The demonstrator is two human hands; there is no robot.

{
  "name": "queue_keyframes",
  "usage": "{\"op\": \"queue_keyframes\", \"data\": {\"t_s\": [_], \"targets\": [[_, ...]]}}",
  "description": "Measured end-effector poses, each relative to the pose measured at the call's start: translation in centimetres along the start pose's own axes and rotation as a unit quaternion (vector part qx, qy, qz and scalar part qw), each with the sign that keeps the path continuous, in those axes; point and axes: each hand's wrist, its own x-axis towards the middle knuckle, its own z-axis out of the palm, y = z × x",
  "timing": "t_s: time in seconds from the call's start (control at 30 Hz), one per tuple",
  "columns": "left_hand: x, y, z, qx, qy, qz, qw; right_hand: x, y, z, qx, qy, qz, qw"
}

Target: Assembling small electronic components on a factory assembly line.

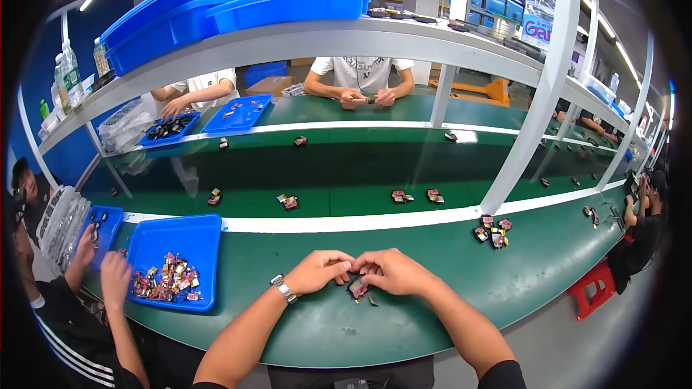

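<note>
My left hand, with a metal-banded watch on its wrist, is closed, thumb against curled fingers. My right hand curls in from the other side, and the fingertips of both hands meet over the green table. Right below them is a small pink and black electronic part, partly covered by the right fingers. Whatever is pinched between the fingertips is hidden. Beside the part lies a small loose scrap. A cluster of similar parts sits farther right.
A blue tray holding many small parts stands at left, near a co-worker's raised hand. A white rail and an upright post border the conveyor, which carries scattered parts. Blue bins rest on the overhead shelf.
</note>
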Motion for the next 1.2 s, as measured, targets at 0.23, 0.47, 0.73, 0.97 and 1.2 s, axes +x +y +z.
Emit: {"op": "queue_keyframes", "data": {"t_s": [0.23, 0.47, 0.73, 0.97, 1.2], "targets": [[-0.5, 1.0, 0.3, -0.161, -0.013, -0.02, 0.987, 1.2, -0.6, 1.2, -0.049, 0.158, -0.107, 0.98], [-0.3, 0.4, 0.7, -0.184, 0.026, 0.02, 0.982, 0.1, -0.1, 0.3, -0.108, 0.105, -0.137, 0.979], [-0.3, 0.4, 1.1, -0.185, 0.073, 0.017, 0.98, 0.4, 0.2, 0.5, -0.157, 0.129, -0.168, 0.964], [-0.1, 0.0, 2.0, -0.198, 0.076, 0.02, 0.977, 0.6, -0.1, 0.8, -0.171, 0.124, -0.169, 0.963], [-0.1, -0.1, 1.8, -0.249, 0.075, 0.038, 0.965, 0.7, 0.2, 1.1, -0.113, 0.138, -0.132, 0.975]]}}
